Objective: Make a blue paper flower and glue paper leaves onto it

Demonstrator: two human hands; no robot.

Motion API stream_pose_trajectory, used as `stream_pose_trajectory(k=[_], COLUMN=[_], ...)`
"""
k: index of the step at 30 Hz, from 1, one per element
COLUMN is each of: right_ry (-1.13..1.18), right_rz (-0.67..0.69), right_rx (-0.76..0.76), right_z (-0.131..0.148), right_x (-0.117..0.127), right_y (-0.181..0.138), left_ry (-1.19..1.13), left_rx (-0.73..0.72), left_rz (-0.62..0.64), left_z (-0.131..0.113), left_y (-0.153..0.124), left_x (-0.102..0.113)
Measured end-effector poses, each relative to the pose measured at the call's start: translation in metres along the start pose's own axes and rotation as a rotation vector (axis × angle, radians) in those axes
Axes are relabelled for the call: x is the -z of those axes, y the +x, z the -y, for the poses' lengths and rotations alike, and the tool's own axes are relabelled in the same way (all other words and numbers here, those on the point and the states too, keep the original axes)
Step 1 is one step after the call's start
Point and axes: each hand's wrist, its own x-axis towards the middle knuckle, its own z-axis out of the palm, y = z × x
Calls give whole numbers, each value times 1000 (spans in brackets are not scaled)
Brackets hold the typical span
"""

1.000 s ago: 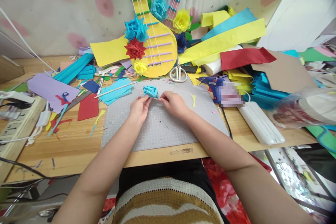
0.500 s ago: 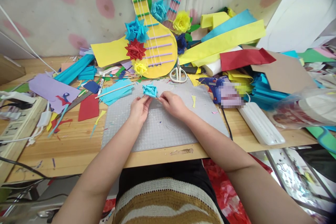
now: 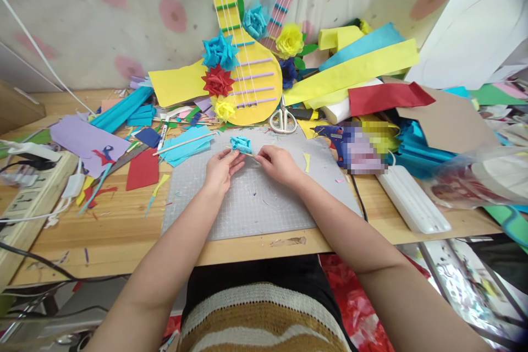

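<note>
A small blue paper flower on a thin wooden stick sits at the far edge of the grey cutting mat. My left hand is just below the flower, fingertips pinched at its base. My right hand is to the flower's right, fingers pinched on the thin stick. Both hands rest low over the mat.
White-handled scissors and a blue glue gun lie behind the mat. A yellow paper guitar with paper flowers leans on the wall. Coloured paper sheets pile at the right, scraps at the left. A white power strip lies at right.
The view shifted slightly; my hands and the blue flower stay almost in place, fingers only adjusting their pinch on it.
</note>
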Motion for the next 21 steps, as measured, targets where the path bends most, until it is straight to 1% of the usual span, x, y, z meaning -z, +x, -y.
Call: stream_pose_trajectory(k=[4, 11, 18, 21], right_ry=[-30, -94, -108, -113], right_rz=[55, 124, 57, 44], right_rx=[14, -7, -9, 4], right_z=[2, 8, 12, 13], right_x=[3, 5, 5, 5], right_y=[-1, -2, -4, -5], left_ry=[33, -33, -71, -93], left_rx=[-7, -51, -148, -161], left_rz=[-6, -83, -65, -61], left_z=[0, 5, 5, 4], left_y=[0, 2, 2, 0], left_x=[0, -1, -3, -3])
